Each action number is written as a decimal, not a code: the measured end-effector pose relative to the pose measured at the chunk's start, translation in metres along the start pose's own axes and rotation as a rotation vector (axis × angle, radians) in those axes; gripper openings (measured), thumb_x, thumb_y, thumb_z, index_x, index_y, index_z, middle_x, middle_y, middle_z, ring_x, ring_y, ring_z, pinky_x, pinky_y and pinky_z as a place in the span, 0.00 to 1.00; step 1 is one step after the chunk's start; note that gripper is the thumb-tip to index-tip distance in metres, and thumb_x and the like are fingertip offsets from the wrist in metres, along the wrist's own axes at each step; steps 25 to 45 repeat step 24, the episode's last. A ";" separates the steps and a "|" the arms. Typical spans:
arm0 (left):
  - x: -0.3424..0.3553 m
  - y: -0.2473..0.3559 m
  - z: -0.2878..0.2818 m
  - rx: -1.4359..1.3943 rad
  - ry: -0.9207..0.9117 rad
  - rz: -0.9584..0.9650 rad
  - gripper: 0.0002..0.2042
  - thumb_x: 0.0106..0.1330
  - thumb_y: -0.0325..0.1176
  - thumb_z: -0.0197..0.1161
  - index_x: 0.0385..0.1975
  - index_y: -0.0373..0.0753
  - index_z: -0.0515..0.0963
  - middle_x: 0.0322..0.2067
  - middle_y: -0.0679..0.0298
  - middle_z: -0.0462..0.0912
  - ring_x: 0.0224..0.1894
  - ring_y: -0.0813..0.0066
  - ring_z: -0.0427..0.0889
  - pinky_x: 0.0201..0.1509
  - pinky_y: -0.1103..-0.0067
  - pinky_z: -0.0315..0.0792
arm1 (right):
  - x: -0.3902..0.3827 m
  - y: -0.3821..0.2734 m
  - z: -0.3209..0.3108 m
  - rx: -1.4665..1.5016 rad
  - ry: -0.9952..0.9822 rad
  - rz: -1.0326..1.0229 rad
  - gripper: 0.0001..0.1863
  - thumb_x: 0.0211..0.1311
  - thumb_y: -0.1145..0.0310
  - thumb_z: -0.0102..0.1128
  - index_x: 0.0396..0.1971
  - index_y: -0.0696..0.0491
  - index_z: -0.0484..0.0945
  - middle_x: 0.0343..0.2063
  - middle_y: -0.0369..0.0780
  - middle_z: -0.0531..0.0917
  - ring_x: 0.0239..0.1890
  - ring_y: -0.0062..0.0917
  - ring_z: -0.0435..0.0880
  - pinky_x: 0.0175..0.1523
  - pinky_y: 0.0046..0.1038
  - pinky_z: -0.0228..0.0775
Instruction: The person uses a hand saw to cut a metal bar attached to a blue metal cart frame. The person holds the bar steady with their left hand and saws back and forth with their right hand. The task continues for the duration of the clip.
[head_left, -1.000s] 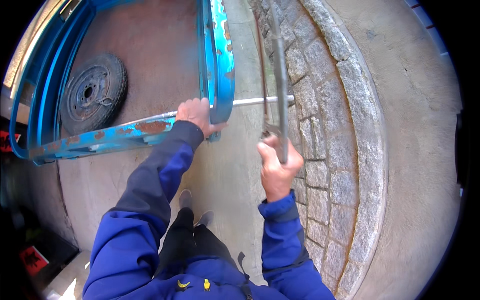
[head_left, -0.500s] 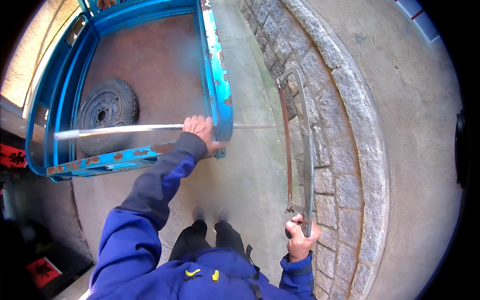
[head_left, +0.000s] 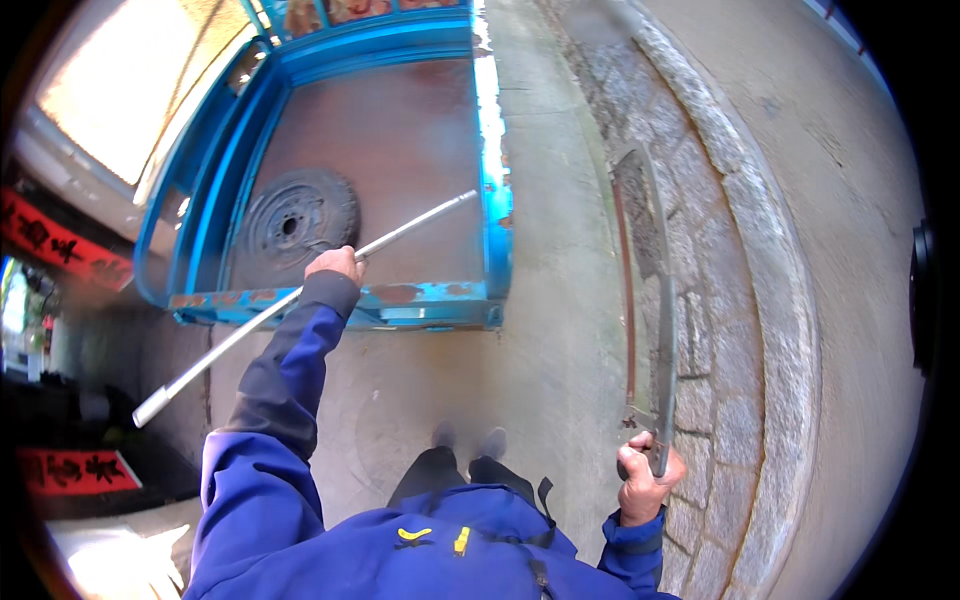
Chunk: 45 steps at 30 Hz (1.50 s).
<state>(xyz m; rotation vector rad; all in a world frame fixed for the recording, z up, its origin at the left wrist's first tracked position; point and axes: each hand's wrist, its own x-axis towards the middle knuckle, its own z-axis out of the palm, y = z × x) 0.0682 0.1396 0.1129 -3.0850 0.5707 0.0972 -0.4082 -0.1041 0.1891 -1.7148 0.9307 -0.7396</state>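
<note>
Metal rod (head_left: 300,292): long, silver, held mid-length in the left hand (head_left: 336,264), fist clenched around it. It now runs diagonally, far end up over the cart bed, near end with its thicker tip down at lower left, outside the cart; half a second ago it lay almost level across the cart's rear edge, so the far end has swung up and inward. Rusty metal frame (head_left: 645,300): long, narrow, curved, held upright-ish in the right hand (head_left: 648,478), fingers wrapped tight on its lower end; it stands alongside the stone kerb (head_left: 700,330), much the same place as before, hand a touch higher in view. Blue cart (head_left: 495,200): open flat bed with low blue side rails, paint chipped and rusted along the rear rail. Inside the bed: one black tyre on its wheel (head_left: 290,225), lying flat at the near left corner, plus the far part of the rod hanging above the bed; whether the rod touches the bed, can't tell. Left arm in a blue sleeve reaches forward and up to the rear rail, elbow slightly bent. Right arm hangs low at the side, forearm short in view, wrist turned up. Shoes (head_left: 465,440) on the concrete ground (head_left: 560,330) between cart and kerb.
</note>
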 end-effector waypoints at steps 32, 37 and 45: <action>-0.246 -0.282 -0.028 -1.518 0.441 -0.772 0.23 0.63 0.51 0.75 0.30 0.38 0.72 0.18 0.74 0.70 0.17 0.82 0.66 0.20 0.78 0.63 | -0.055 -0.167 0.314 0.085 -0.934 0.001 0.11 0.52 0.70 0.68 0.36 0.56 0.84 0.27 0.37 0.85 0.28 0.21 0.81 0.36 0.27 0.73; -0.246 -0.282 -0.028 -1.518 0.441 -0.772 0.23 0.63 0.51 0.75 0.30 0.38 0.72 0.18 0.74 0.70 0.17 0.82 0.66 0.20 0.78 0.63 | -0.055 -0.167 0.314 0.085 -0.934 0.001 0.11 0.52 0.70 0.68 0.36 0.56 0.84 0.27 0.37 0.85 0.28 0.21 0.81 0.36 0.27 0.73; -0.246 -0.282 -0.028 -1.518 0.441 -0.772 0.23 0.63 0.51 0.75 0.30 0.38 0.72 0.18 0.74 0.70 0.17 0.82 0.66 0.20 0.78 0.63 | -0.055 -0.167 0.314 0.085 -0.934 0.001 0.11 0.52 0.70 0.68 0.36 0.56 0.84 0.27 0.37 0.85 0.28 0.21 0.81 0.36 0.27 0.73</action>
